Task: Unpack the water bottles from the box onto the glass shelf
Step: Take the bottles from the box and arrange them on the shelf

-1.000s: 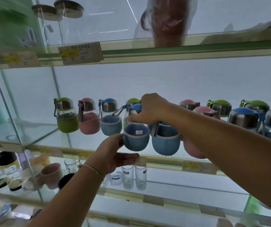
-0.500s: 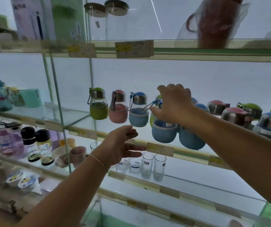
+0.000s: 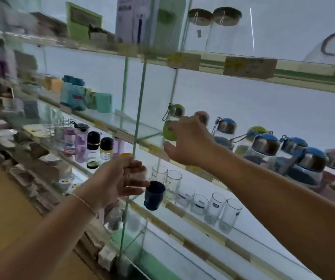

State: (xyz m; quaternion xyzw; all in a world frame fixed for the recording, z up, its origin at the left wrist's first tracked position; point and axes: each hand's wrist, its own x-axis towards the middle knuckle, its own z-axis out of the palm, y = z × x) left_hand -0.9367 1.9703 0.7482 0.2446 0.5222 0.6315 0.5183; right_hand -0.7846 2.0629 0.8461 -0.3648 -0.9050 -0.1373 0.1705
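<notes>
Small round water bottles with steel collars stand in a row on the glass shelf (image 3: pixel 142 131): a green one (image 3: pixel 171 123) at the left end, then a pink one (image 3: pixel 203 116), then several blue ones (image 3: pixel 226 127) running to the right (image 3: pixel 265 142). My right hand (image 3: pixel 191 141) is spread open in front of the green and pink bottles; motion blur hides whether it touches them. My left hand (image 3: pixel 120 178) hovers lower, below the shelf edge, with its fingers apart and nothing in it. The box is out of view.
A vertical glass divider (image 3: pixel 140 102) stands just left of the bottles. Clear drinking glasses (image 3: pixel 215 206) and a dark blue cup (image 3: pixel 154 196) sit on the shelf below. Lidded jars (image 3: pixel 213 27) and boxes are on the shelf above, and more bottles (image 3: pixel 94 142) stand at lower left.
My right hand has let go of the blue bottle and moved left to the green one. My left hand has dropped away from the shelf edge. The view has swung left.
</notes>
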